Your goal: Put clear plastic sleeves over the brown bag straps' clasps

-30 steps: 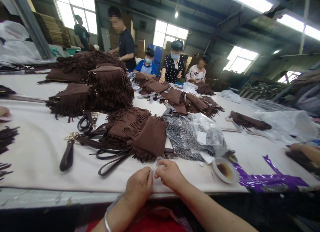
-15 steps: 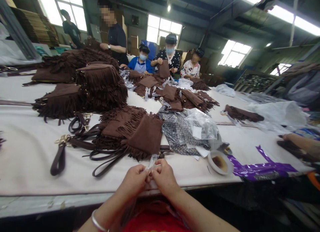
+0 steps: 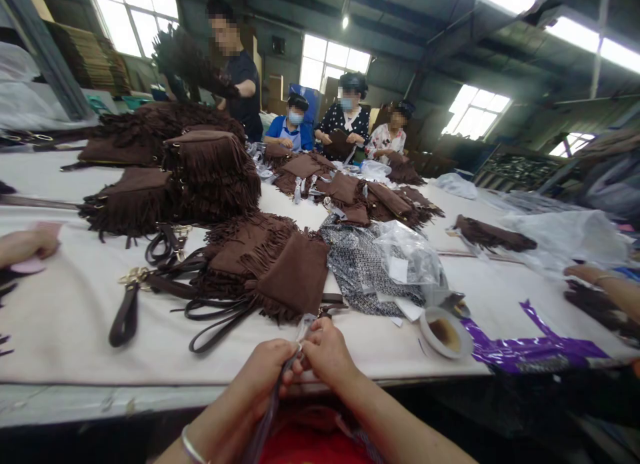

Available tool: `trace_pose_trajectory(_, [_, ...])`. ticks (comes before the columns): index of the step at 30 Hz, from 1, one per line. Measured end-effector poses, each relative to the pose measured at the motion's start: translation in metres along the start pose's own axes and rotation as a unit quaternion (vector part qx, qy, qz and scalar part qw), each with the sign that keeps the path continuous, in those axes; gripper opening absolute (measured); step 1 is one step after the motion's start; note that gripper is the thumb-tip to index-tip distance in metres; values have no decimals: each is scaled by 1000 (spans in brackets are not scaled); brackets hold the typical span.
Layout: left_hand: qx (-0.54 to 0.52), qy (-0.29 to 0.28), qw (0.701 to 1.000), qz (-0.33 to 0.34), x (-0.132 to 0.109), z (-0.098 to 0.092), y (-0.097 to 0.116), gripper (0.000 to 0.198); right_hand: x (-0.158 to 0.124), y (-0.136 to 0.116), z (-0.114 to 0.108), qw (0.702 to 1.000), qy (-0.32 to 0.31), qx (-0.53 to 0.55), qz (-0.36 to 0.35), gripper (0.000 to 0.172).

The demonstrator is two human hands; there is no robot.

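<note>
At the table's front edge my left hand point(image 3: 270, 367) and my right hand point(image 3: 327, 351) meet, fingers closed. Both pinch a dark strap in a clear plastic sleeve point(image 3: 271, 411); it trails down past my left palm toward my lap. The sleeve's clear end point(image 3: 306, 326) pokes up between my fingertips. Just beyond lies a brown fringed bag point(image 3: 295, 274), flat on the table against a pile of similar fringed bags point(image 3: 230, 251). Dark wrist straps point(image 3: 125, 314) with gold clasps spread to its left. What my fingertips do inside the pinch is hidden.
Right of the bag are black-and-white woven fabric point(image 3: 350, 267), a clear plastic bag point(image 3: 407, 251), a bowl of brown liquid point(image 3: 447, 333) and purple plastic point(image 3: 540, 351). Stacked fringed bags point(image 3: 210, 171) stand back left. Other people's hands point(image 3: 30, 247) reach in at both sides; several co-workers stand or sit opposite.
The sleeved strap now shows below my left hand. Another person's hand has entered at left with something pink. Across the table, the standing person has lifted a dark fringed bundle. The view has shifted slightly.
</note>
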State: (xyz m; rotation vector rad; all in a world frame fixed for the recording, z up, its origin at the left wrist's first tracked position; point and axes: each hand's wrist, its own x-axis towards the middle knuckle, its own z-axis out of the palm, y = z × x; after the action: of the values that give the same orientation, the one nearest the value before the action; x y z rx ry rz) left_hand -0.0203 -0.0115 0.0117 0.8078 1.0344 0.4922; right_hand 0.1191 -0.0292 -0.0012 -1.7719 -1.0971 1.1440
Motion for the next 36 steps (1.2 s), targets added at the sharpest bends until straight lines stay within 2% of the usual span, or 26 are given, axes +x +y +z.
trace_pose_trajectory(2, [149, 59, 984, 76, -4, 2, -1, 31, 0, 2, -1, 1000, 8, -17, -13, 11])
trace_pose_trajectory(3, [227, 87, 963, 120, -6, 3, -2, 33, -1, 2, -2, 999, 10, -19, -25, 5])
trace_pose_trajectory(5, [346, 128, 907, 201, -9, 2, -5, 33, -6, 2, -2, 999, -18, 32, -20, 13])
trace_pose_trajectory(6, [389, 141, 879, 236, -10, 2, -8, 32, -8, 2, -1, 994, -48, 94, 4, 18])
trace_pose_trajectory(8, [445, 151, 837, 280, -10, 1, -15, 30, -13, 0, 2, 960, -107, 253, 55, 24])
trace_pose_trajectory(9, [459, 147, 826, 293, -10, 2, -18, 31, -15, -1, 4, 936, -119, 326, 64, 26])
trace_pose_trajectory(12, [450, 126, 821, 327, -8, 3, -24, 33, -17, -6, 10, 887, -97, 447, 60, 28])
trace_pose_trajectory(15, [393, 128, 849, 328, -9, 6, -20, 30, -16, -8, 16, 868, -102, 478, 82, 30])
trace_pose_trajectory(18, [298, 130, 897, 299, -11, 7, -13, 28, -15, -7, 21, 840, -120, 517, 112, 28])
trace_pose_trajectory(22, [85, 62, 981, 165, -10, 8, -11, 36, -12, -3, 28, 795, -141, 567, 162, 30])
trace_pose_trajectory(24, [-43, 6, 994, 104, -10, 7, -10, 37, -10, -2, 29, 783, -171, 572, 176, 33])
trace_pose_trajectory(27, [-208, -77, 974, 42, -11, 4, -4, 28, -7, -1, 27, 765, -204, 587, 172, 36])
trace_pose_trajectory(30, [-335, -145, 931, -25, -11, 1, 2, 16, -3, 3, 26, 743, -241, 605, 154, 39])
trace_pose_trajectory(33, [-402, -170, 896, -78, -11, 0, 5, 8, 4, 11, 29, 735, -255, 612, 141, 40])
trace_pose_trajectory(36, [-419, -182, 884, -101, -13, 3, 4, 8, 10, 13, 34, 735, -234, 621, 141, 28])
